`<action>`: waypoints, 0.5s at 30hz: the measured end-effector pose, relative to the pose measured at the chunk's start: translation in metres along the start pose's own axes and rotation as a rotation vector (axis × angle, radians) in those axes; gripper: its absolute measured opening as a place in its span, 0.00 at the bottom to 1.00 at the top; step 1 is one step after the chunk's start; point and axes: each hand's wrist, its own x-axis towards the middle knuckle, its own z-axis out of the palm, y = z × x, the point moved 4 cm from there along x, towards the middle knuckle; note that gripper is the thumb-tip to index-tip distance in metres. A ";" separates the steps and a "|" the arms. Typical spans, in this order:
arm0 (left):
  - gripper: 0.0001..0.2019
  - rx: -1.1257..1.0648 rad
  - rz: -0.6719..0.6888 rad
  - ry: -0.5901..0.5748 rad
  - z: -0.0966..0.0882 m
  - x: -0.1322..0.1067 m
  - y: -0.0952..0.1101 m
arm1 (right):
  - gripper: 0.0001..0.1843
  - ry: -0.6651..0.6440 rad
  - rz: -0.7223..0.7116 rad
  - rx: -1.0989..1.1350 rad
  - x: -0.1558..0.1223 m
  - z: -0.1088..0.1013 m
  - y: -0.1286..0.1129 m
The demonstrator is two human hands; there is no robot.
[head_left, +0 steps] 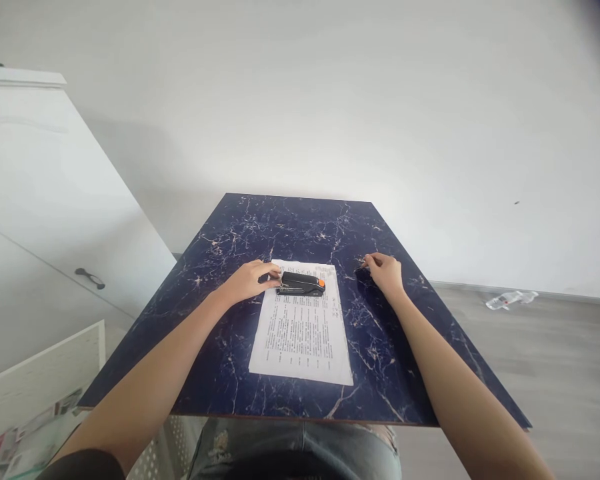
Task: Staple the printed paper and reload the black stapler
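A black stapler (303, 284) with an orange patch at its right end lies sideways across the upper part of a printed paper sheet (300, 353). At the stapler's left end, the thumb and fingertips of my left hand (253, 280) close on it. To the right of the paper, my right hand (386, 272) is held low over the table, its thumb and fingers pinched together. Whatever sits between those fingertips is too small to name. Some handwritten marks show along the sheet's right margin.
The dark blue marble-patterned table (290, 227) stands against a white wall. A white cabinet (55, 187) with a dark handle rises on the left. Clear plastic packaging (511, 300) lies on the grey floor at right. At lower left is a white-framed surface (45, 373) with printed items.
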 end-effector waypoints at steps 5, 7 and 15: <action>0.09 0.024 0.038 -0.026 0.002 -0.001 -0.001 | 0.20 -0.033 -0.029 -0.010 -0.001 0.003 -0.004; 0.08 0.032 0.039 -0.040 0.003 -0.001 -0.002 | 0.20 -0.036 -0.032 -0.016 -0.001 0.003 -0.005; 0.08 0.031 0.062 -0.056 0.003 0.000 -0.002 | 0.20 -0.046 -0.028 -0.036 -0.001 0.004 -0.005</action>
